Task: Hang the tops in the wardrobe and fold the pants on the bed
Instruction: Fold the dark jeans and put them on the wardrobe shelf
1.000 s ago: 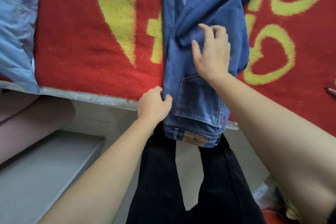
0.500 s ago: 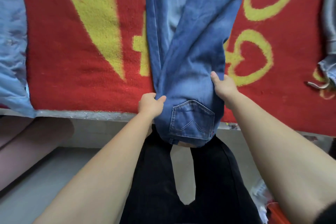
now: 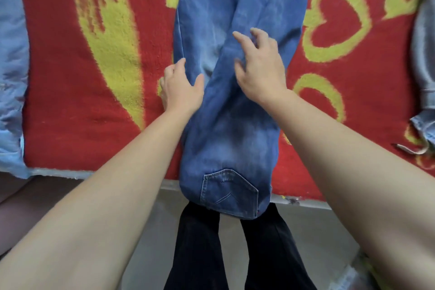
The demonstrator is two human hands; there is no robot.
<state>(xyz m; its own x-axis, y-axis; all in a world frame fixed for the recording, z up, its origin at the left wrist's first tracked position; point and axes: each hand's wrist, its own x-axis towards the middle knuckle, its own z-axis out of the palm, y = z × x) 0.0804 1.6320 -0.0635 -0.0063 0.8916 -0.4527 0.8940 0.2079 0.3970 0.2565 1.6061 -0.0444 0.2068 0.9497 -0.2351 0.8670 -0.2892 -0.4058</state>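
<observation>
Two hands on the jeans (image 3: 230, 139), so where do they lie?

The left hand (image 3: 180, 92) rests flat and relaxed on the 9 o'clock edge of the denim, thumb across the cloth. The right hand (image 3: 260, 73) is spread over the upper leg, fingers loosely bent, gripping nothing. It is a little blurred.

And the jeans themselves?

Lengthwise on the bed (image 3: 70, 113), legs running to 12 o'clock and crossing slightly. The back pocket (image 3: 228, 193) hangs over the bed's edge at 6 o'clock. A light blue shirt (image 3: 11, 77) lies at 9 o'clock and a grey garment (image 3: 423, 42) at 3 o'clock, both well apart.

How to do this fold well?

I'd line the legs up first. Pin the 9 o'clock seam with the left palm and sweep the right palm toward 12 to flatten the crossing. Then draw the seat onto the bed before folding.
</observation>
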